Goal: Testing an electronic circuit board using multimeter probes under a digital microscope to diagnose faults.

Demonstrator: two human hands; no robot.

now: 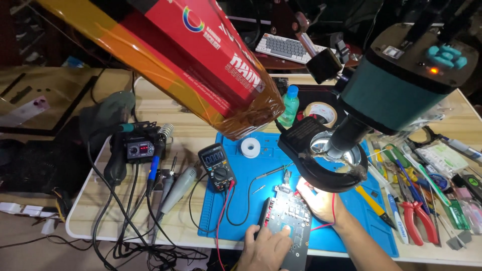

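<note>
A dark circuit board [287, 221] lies on the blue work mat [251, 200] near the table's front edge. My left hand [266, 247] rests on the board's near end, fingers pressing it flat. My right hand [321, 200] sits at the board's right edge under the microscope's ring light [321, 160], brightly lit, with a red wire [332, 211] running across it; whether it pinches a probe I cannot make out. A black multimeter [217, 165] stands left of the board, its red and black leads trailing over the mat.
The teal microscope head [401, 80] hangs above the mat. A soldering station [139, 149] with irons is on the left. Solder spool [250, 147], green bottle [288, 106] and tape roll [321, 113] lie behind. Pliers and screwdrivers [411, 200] crowd the right. A red-orange box [201, 55] looms overhead.
</note>
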